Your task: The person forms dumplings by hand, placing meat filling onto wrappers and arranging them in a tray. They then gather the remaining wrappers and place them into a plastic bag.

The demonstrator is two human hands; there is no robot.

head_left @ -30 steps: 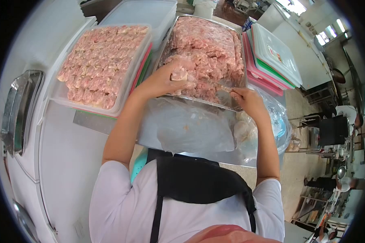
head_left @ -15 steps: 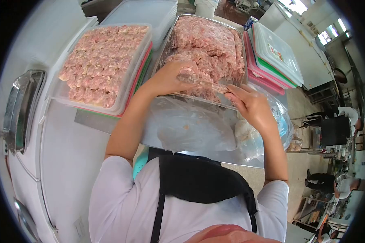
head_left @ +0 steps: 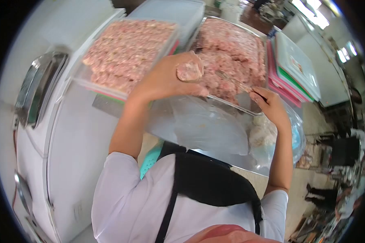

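Observation:
My left hand [head_left: 164, 79] is curled round a small dumpling [head_left: 189, 72], with pink meat showing at its top; the hand hovers over the tray's near left corner. In my right hand [head_left: 273, 108] is a thin spreading tool [head_left: 236, 82], its coated end pointing left over the meat. Below them, pink minced meat [head_left: 235, 44] partly fills a metal tray [head_left: 236, 106], heaped at the far side. To the left, a clear plastic container [head_left: 175, 40] holds rows of meat-topped dumplings [head_left: 129, 50], blurred by motion.
Stacked lidded containers [head_left: 298, 65] with pink and green edges stand right of the tray. Plastic bags [head_left: 215, 121] lie along the near table edge, with another bagged bundle [head_left: 263, 137] under my right forearm. A white freezer [head_left: 81, 146] is at left. People are farther off at right.
My hands have drawn apart: the left has moved back from the tool and turned, showing the dumpling. The right keeps the tool over the meat. The whole view has shifted rightward.

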